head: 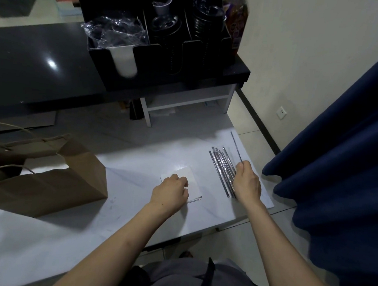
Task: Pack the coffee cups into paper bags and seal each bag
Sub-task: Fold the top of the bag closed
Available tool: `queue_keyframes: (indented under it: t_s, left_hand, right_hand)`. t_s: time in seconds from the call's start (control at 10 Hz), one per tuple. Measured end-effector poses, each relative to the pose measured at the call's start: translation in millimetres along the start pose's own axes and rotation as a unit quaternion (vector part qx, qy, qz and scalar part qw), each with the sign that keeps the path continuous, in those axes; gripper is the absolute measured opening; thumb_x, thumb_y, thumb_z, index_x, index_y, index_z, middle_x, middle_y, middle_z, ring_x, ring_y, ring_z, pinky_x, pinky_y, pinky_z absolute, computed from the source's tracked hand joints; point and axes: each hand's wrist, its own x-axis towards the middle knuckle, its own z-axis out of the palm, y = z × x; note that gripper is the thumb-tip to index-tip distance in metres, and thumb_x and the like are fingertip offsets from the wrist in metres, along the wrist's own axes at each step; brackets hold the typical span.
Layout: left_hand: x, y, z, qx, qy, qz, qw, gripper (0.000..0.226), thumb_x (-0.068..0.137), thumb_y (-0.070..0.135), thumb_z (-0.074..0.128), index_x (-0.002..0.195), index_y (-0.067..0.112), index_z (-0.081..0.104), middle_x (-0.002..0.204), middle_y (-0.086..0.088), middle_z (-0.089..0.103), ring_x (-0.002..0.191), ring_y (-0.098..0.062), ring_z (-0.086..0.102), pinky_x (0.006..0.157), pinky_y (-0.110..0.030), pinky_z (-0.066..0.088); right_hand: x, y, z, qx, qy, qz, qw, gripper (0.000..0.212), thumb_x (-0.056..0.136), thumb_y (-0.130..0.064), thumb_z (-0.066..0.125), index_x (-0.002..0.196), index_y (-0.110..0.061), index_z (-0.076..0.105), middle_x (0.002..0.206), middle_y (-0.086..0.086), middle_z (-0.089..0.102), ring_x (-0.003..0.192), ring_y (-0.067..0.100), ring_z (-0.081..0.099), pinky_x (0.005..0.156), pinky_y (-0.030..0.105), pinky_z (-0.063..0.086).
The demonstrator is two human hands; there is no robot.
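**Inspector:** Where is the paper bag (55,179)?
**Assistant:** It lies on its side on the tabletop (85,229) at nine o'clock, handles toward nine. A white cup (124,59) sits in the black organizer (158,52) at twelve.
**Inspector:** The right grip (246,181)?
**Assistant:** It pinches one wrapped straw (236,148) above the straw bundle (221,167), two o'clock.
**Inspector:** The left grip (171,192)?
**Assistant:** Its fingers are curled on the white napkins (192,178). Whether they hold one cannot be told.

The bag (48,178) is made of matt brown paper; the straws (222,171) are wrapped in shiny film; the black counter (33,62) is polished glossy, the curtain (338,152) is of matt blue cloth
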Motion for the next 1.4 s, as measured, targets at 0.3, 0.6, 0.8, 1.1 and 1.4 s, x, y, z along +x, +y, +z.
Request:
queue_keyframes:
  t_s: [0.3,0.6,0.8,1.1,1.4]
  left_hand:
    - [0.0,0.0,1.5,0.002,0.000,-0.001,1.000,0.033,0.104,0.032,0.043,0.132,0.026,0.059,0.130,0.001,0.056,0.119,-0.023,0.056,0.083,-0.037,0.046]
    - [-0.1,-0.2,1.6,-0.001,-0.003,-0.005,1.000,0.032,0.103,0.033,0.043,0.130,0.027,0.060,0.129,0.001,0.057,0.118,-0.023,0.057,0.085,-0.038,0.049]
    - [-1.5,1.2,0.1,-0.002,-0.009,-0.006,1.000,0.032,0.104,0.033,0.043,0.130,0.027,0.059,0.129,0.001,0.056,0.118,-0.023,0.056,0.084,-0.037,0.047]
    - [-5.4,1.2,-12.6,-0.017,-0.005,-0.012,1.000,0.032,0.103,0.034,0.045,0.131,0.028,0.059,0.129,0.003,0.056,0.120,-0.021,0.056,0.086,-0.038,0.050]
    - [-14.1,-3.0,-64.0,-0.060,0.058,-0.013,0.996,0.030,0.104,0.037,0.044,0.130,0.031,0.058,0.123,0.007,0.059,0.108,-0.018,0.061,0.086,-0.036,0.049]
  right_hand:
    - [10.3,8.2,-3.6,0.046,0.003,0.044,0.998,0.031,0.107,-0.010,0.040,0.130,-0.011,0.062,0.125,0.012,0.061,0.103,0.026,0.061,0.086,0.042,0.055]
    - [21.0,13.6,-0.3,-0.021,-0.017,0.019,0.999,0.011,0.103,-0.015,0.061,0.102,-0.007,0.068,0.111,0.010,0.058,0.088,0.023,0.060,0.076,0.037,0.054]
    - [26.5,9.1,1.1,-0.056,0.002,0.021,0.998,0.011,0.099,-0.011,0.065,0.091,-0.007,0.072,0.095,0.009,0.065,0.082,0.023,0.063,0.073,0.038,0.059]
    - [27.3,-11.6,-5.0,-0.067,-0.033,0.071,0.995,0.024,0.101,-0.002,0.049,0.082,0.003,0.064,0.074,0.009,0.056,0.065,0.023,0.058,0.061,0.038,0.054]
    - [32.7,-47.1,-28.5,-0.047,-0.022,-0.009,0.999,0.016,0.103,-0.008,0.050,0.115,-0.015,0.059,0.106,0.010,0.065,0.090,0.026,0.060,0.075,0.034,0.046]
